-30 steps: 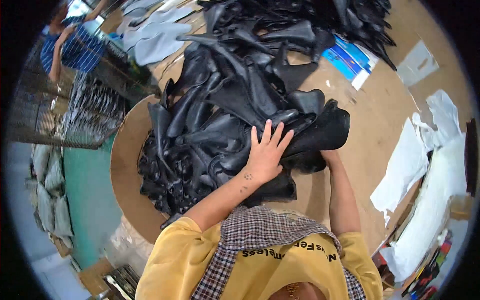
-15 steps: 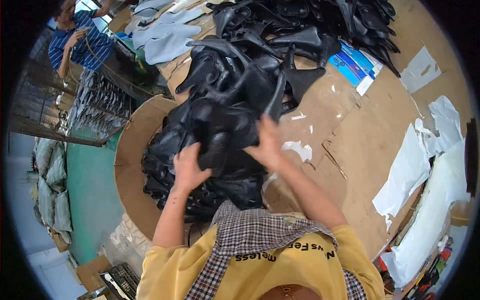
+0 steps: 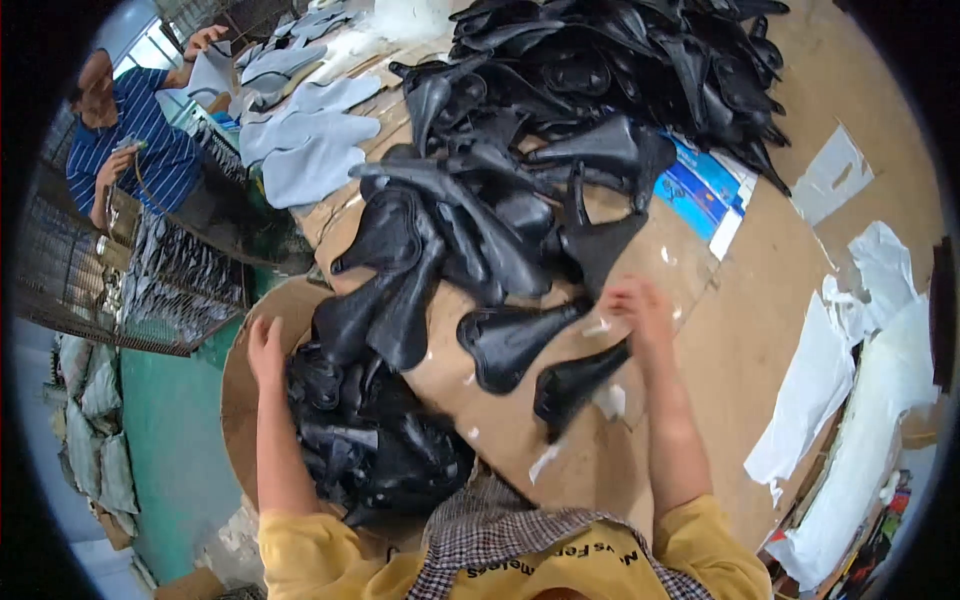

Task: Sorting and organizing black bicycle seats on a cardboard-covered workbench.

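Black glossy saddle-shaped covers lie loosely on the cardboard-covered table in front of me. One cover and a smaller-looking one lie with their narrow ends toward my right hand. That hand is slightly blurred, its fingers apart, just beside those narrow ends and holding nothing I can see. My left hand is open at the rim of a round cardboard drum, fingers pointing up. Inside the drum sits a heap of black covers. More covers hang from the table edge over it.
A large pile of black covers fills the back of the table, with grey flat pieces left of it. A blue printed sheet and white torn sheets lie rightward. Another person stands at far left behind a wire rack.
My hands have parted from the bunched covers in the middle, left hand to the drum rim, right hand rightward. The covers there now lie spread out, showing bare cardboard between them.
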`<state>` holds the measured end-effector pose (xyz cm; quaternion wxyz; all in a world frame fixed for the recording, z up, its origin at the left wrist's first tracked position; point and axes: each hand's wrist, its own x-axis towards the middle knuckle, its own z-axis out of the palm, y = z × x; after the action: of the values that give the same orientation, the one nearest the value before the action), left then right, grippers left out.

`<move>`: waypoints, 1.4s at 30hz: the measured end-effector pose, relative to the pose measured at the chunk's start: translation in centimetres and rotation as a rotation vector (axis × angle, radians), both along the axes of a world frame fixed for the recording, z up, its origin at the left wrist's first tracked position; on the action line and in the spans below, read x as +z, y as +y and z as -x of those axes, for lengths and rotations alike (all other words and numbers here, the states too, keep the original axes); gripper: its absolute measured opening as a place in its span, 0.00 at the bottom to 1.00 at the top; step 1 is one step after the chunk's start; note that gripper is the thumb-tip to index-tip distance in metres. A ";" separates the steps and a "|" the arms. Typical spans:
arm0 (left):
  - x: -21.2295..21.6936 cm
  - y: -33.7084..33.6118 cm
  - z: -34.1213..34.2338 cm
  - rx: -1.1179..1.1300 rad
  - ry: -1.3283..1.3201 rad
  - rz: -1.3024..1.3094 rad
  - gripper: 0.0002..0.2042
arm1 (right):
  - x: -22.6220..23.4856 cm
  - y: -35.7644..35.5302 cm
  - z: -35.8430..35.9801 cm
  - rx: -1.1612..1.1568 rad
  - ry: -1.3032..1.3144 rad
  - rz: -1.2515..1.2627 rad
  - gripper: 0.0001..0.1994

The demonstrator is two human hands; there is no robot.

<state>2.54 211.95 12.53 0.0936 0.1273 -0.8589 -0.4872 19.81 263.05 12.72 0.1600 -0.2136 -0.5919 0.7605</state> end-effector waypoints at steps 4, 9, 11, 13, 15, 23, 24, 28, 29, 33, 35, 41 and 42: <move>-2.8 10.6 15.1 -0.192 -0.221 0.033 0.27 | -9.2 13.4 1.5 -0.395 -0.192 -0.072 0.15; -5.9 20.6 24.7 -0.276 -0.239 -0.176 0.42 | -11.1 13.1 10.3 -0.154 -0.182 0.204 0.24; -6.6 21.2 28.5 -0.498 -0.244 -0.219 0.42 | -12.6 12.4 14.8 -0.139 -0.208 -0.048 0.28; -7.4 20.5 29.9 -0.569 -0.277 -0.131 0.42 | -12.4 9.3 18.6 0.016 -0.098 -0.197 0.29; -7.6 22.1 29.9 -0.615 -0.369 -0.032 0.39 | -12.7 9.7 19.3 0.057 -0.160 -0.188 0.29; -6.5 21.4 22.0 -0.486 -0.551 0.083 0.36 | -11.3 3.0 18.2 0.385 -0.124 -0.272 0.34; -5.4 23.1 18.9 -0.410 -0.541 0.227 0.36 | -11.7 3.6 17.4 0.413 -0.158 -0.344 0.35; -9.2 7.9 13.6 -0.270 -0.484 -0.084 0.33 | -9.4 -9.2 16.3 0.490 0.042 -0.658 0.34; -9.0 11.4 10.5 -0.228 -0.618 -0.307 0.31 | -11.4 -9.7 14.6 0.409 -0.034 -0.791 0.33; -6.8 5.3 2.4 0.089 -0.636 -0.483 0.22 | -14.0 -21.7 8.9 0.593 0.176 -0.741 0.32; -6.4 -5.9 -2.6 0.233 -0.651 -0.281 0.25 | -9.8 -27.2 6.7 1.080 0.085 -0.568 0.30; -3.2 -15.0 -4.1 0.398 -0.407 0.368 0.27 | -6.9 -16.7 4.8 0.561 0.340 -0.079 0.19; -4.1 -12.8 -0.4 0.309 -0.374 0.370 0.25 | -12.3 -12.4 4.4 0.297 0.280 0.102 0.16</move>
<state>2.93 199.12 8.43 0.0286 0.3248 -0.9059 -0.2704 15.42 250.61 0.44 0.1158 -0.0242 -0.5498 0.8269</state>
